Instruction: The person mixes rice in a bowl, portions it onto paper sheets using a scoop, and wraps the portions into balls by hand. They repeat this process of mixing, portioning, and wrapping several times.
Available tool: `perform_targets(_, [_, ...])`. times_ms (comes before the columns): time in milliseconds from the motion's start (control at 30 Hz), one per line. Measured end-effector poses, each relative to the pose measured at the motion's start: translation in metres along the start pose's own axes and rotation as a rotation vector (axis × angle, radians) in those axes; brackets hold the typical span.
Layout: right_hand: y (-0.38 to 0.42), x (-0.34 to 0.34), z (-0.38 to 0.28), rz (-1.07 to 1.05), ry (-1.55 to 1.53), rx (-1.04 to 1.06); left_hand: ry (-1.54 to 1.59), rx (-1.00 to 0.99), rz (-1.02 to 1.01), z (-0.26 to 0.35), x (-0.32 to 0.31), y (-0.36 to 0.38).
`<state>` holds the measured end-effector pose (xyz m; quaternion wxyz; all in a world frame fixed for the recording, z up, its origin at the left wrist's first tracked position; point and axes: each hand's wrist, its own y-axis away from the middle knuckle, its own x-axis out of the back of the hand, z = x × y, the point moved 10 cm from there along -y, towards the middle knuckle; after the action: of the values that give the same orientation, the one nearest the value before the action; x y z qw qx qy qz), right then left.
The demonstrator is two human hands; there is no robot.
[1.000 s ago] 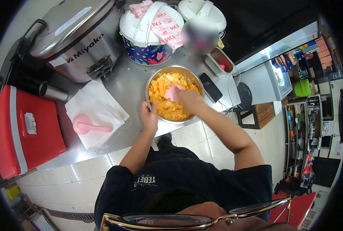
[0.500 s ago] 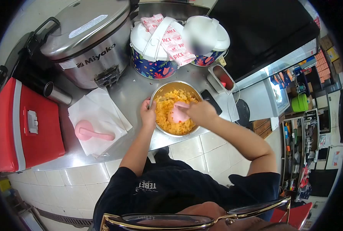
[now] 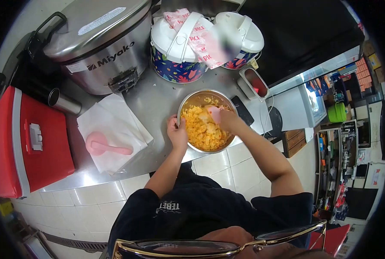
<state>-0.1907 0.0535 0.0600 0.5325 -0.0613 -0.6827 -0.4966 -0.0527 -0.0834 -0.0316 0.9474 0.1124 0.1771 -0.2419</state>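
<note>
Plainly, pink paddle juts beyond fingers of right hand.

One camera sits on the person's head. It looks forward and down at the worktop from its near side. The glasses are very close, along the near edge, and the shirt is just past them. The bowl, with the left hand and right hand at it, is close to the middle. The view is very wide, taking in the red box on the left, the big cooker at the far left and the shelves well off to the right. Things near the sides lean, and the corners are dark.
</note>
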Motion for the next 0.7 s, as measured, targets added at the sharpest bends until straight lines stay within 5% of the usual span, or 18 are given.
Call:
perform_targets(133, [-0.023, -0.008, 0.006, -0.111, -0.324, 0.115, -0.112, 0.023, -0.103, 0.000, -0.001, -0.004])
perform_targets(300, [0.063, 0.020, -0.053, 0.333, 0.238, 0.115, -0.004, -0.004, 0.055, 0.016, 0.001, 0.003])
perform_targets(400, [0.103, -0.009, -0.058, 0.273, 0.184, 0.103, -0.004, -0.032, 0.085, 0.020, 0.003, 0.003])
perform_targets(533, [0.054, -0.045, -0.038, 0.262, 0.117, 0.017, -0.036, -0.004, -0.035, 0.005, 0.003, -0.001])
perform_targets(600, [0.029, -0.024, -0.036, 0.531, 0.107, 0.043, 0.014, 0.041, -0.133, 0.000, -0.004, -0.002])
perform_targets(633, [0.026, -0.006, -0.032, 0.533, 0.105, 0.040, 0.013, 0.040, -0.137, 0.004, -0.004, 0.001])
perform_targets(700, [0.016, 0.016, -0.036, 0.216, 0.281, 0.167, -0.111, 0.056, -0.121, 0.014, -0.005, 0.000])
